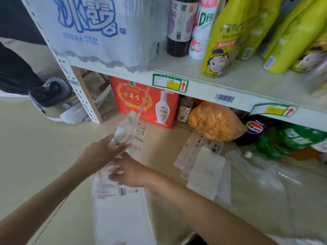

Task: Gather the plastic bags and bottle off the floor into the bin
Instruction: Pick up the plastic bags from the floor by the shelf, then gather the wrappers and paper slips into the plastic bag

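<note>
Pale shop floor (35, 156) filling lower half of frame, white shelf unit (203, 75) across the top with water pack (92, 29) upper left and yellow-green bottles (223, 41) upper right. Under the shelf, centre: red liquor box (141, 101), orange snack bag (215, 121) just right of it. Long clear plastic bag with printed label (122, 214) at lower centre, blurred, top end at the hands, cannot tell whether hanging or lying on the floor. More flat clear bags (207, 172) right of centre on the floor, apparently untouched. Crumpled clear plastic with a white-capped bottle (251, 157) at right edge, also on the floor. Left hand (104, 151) mid-frame, fingers closed on a crumpled clear bag (127, 131) lifted off the floor. Right hand (131, 170) just below it, fingers curled at the top of the long bag; motion blur, cannot tell if pinched shut or only touching. Bin not clearly in view; dark shape at bottom edge too cropped to name. Judged early in the task: one bag up, nothing visibly binned, several bags plus bottle left to collect at right.
</note>
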